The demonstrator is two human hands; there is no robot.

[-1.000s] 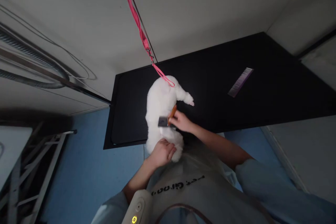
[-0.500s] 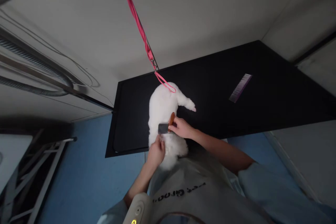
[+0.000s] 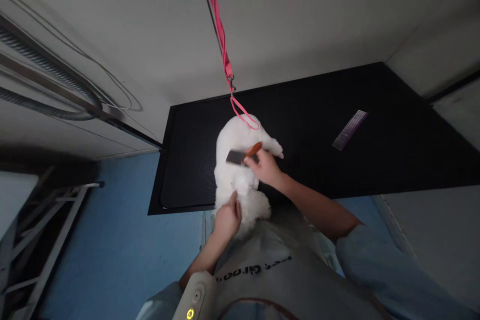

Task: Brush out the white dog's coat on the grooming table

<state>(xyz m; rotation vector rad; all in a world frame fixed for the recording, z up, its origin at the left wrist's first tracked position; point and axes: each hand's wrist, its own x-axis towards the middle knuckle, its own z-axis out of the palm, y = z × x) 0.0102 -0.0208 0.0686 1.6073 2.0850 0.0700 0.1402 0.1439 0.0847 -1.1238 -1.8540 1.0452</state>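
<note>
A small white fluffy dog (image 3: 235, 175) stands at the near edge of a black grooming table (image 3: 318, 125), tied by a pink leash (image 3: 221, 40) that runs up out of view. My right hand (image 3: 267, 167) is closed round the orange handle of a slicker brush (image 3: 240, 156), whose dark head lies on the dog's back. My left hand (image 3: 226, 221) grips the fur at the dog's rear end, fingers curled into the coat.
A purple comb (image 3: 350, 130) lies on the table to the right. A grey hose and cables (image 3: 56, 95) run along the wall at left. A metal frame (image 3: 41, 240) stands on the blue floor at lower left.
My right hand has moved the brush up the dog's back, away from me. My left hand stays at the dog's rear. The view has shifted slightly.
</note>
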